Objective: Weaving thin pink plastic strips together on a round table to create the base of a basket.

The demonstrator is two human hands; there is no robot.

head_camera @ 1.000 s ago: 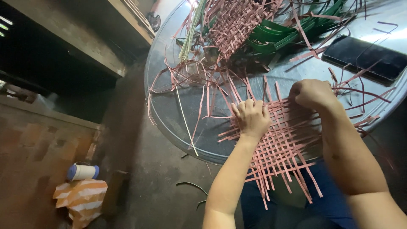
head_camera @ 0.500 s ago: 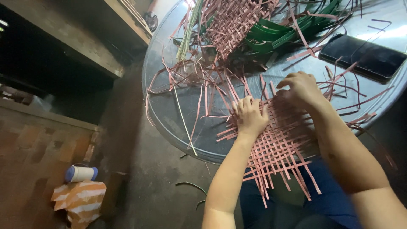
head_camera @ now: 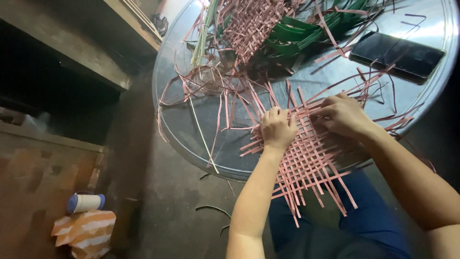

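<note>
A flat mat woven from pink strips (head_camera: 311,163) lies on the near edge of a round metal table (head_camera: 191,124) and hangs over my lap. My left hand (head_camera: 278,127) presses down on the mat's left part, fingers curled on the strips. My right hand (head_camera: 342,115) rests on the mat's upper edge, fingertips pinching a pink strip. Loose pink strips (head_camera: 211,91) fan out from the weave across the tabletop.
A second pink woven piece (head_camera: 249,24) and green strips (head_camera: 306,33) lie at the table's far side, and a black phone (head_camera: 397,55) at the right. On the floor at left are a white-and-blue bottle (head_camera: 85,202) and an orange striped cloth (head_camera: 86,232). A dark shelf (head_camera: 72,52) stands at the upper left.
My right hand has moved left along the mat's top edge, closer to my left hand. The left hand has stayed on the weave.
</note>
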